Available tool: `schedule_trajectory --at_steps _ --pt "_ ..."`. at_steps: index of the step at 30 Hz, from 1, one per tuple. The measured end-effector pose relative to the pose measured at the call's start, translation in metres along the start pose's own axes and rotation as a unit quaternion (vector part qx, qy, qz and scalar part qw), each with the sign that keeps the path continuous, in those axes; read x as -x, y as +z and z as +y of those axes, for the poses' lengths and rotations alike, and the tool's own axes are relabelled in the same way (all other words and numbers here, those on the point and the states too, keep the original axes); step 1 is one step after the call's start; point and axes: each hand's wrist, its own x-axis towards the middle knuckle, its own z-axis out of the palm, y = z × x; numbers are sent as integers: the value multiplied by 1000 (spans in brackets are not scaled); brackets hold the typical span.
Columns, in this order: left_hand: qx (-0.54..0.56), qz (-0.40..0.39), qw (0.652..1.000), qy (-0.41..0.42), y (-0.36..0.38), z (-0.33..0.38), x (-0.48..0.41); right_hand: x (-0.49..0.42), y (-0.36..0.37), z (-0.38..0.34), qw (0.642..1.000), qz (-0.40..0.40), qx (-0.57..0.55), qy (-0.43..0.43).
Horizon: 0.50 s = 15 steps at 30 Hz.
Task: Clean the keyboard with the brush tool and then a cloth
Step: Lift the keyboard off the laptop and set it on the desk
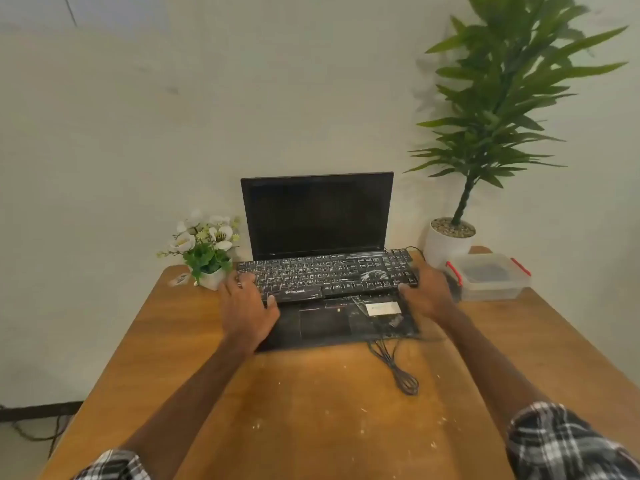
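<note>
The keyboard (pixel 327 273) lies across the laptop (pixel 317 237), long axis left-right. The left hand (pixel 247 304) and right hand (pixel 427 289) grip opposite ends. No brush or cloth is visible.

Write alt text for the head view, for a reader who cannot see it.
A person's left hand and right hand grip the two ends of a dusty black keyboard lying across an open laptop on a wooden table. Potted plants and a plastic container stand behind.
</note>
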Motion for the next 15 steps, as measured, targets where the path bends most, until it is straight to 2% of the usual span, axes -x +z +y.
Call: schedule_trajectory --at_steps 3,6,15 --pt "74 -63 993 -66 6 -11 -15 -17 2 -3 1000 -20 15 4" --pt "177 -111 970 -124 11 -20 -30 -31 4 -11 999 -32 23 31" --pt "328 -77 932 -134 -6 -23 -29 -44 -1 -18 996 -49 -34 63"
